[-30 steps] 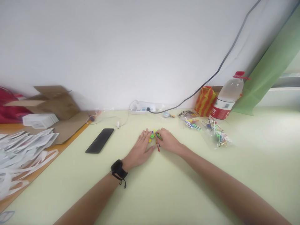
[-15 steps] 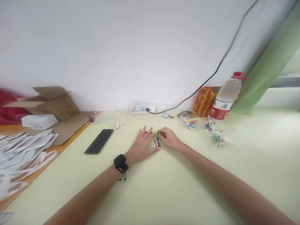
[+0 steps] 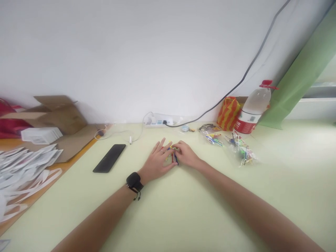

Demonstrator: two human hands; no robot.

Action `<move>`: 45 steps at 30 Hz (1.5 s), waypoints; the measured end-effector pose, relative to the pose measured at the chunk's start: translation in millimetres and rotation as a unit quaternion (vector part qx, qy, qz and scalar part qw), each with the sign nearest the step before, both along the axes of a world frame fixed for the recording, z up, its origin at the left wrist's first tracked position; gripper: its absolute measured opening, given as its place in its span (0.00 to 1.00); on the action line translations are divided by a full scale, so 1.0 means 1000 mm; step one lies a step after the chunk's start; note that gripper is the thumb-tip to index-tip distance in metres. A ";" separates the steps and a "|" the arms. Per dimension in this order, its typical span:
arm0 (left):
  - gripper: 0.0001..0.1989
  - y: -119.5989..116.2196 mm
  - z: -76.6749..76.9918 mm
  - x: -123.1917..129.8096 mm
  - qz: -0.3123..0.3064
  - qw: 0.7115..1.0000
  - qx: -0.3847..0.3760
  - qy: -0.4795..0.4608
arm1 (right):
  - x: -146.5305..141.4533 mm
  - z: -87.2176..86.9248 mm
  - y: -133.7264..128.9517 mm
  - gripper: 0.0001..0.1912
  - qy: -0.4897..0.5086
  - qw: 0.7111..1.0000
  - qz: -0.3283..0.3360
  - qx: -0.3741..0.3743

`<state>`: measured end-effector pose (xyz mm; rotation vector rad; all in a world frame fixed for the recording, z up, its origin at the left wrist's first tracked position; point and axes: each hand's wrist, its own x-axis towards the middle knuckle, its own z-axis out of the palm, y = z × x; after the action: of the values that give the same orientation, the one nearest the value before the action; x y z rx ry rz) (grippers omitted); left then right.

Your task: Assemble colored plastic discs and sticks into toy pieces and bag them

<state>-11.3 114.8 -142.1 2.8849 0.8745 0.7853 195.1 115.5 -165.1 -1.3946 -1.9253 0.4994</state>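
Observation:
Several small coloured pieces (image 3: 173, 157), red, blue and yellow, lie on the pale green table between my hands. My left hand (image 3: 156, 161) rests with its fingers spread, its fingertips and thumb beside and partly over the pieces. From the right, my right hand (image 3: 186, 154) reaches over them with its thumb and index finger bent together in a pinch at their upper right side. What that pinch holds is too small and hidden to make out. Part of the pieces is covered by both hands.
A black phone (image 3: 109, 158) lies left of my hands, near papers (image 3: 26, 168) and a cardboard box (image 3: 61, 113). A power strip (image 3: 160, 121) stands by the wall. At the right are plastic bags of coloured pieces (image 3: 243, 152) and a large bottle (image 3: 252, 112).
My right hand has moved slightly left, over the pieces and closer to my left hand. The green pieces at its fingertips are now mostly covered. My left hand has barely moved.

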 end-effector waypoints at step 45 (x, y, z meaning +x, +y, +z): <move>0.28 0.003 -0.010 -0.006 0.039 0.997 -0.060 -0.009 | 0.006 0.020 0.012 0.06 0.006 0.990 -0.072 -0.119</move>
<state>-17.2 117.8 -151.7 2.7514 1.0019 0.7357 200.9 127.8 -144.9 -1.6635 -1.7826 0.6830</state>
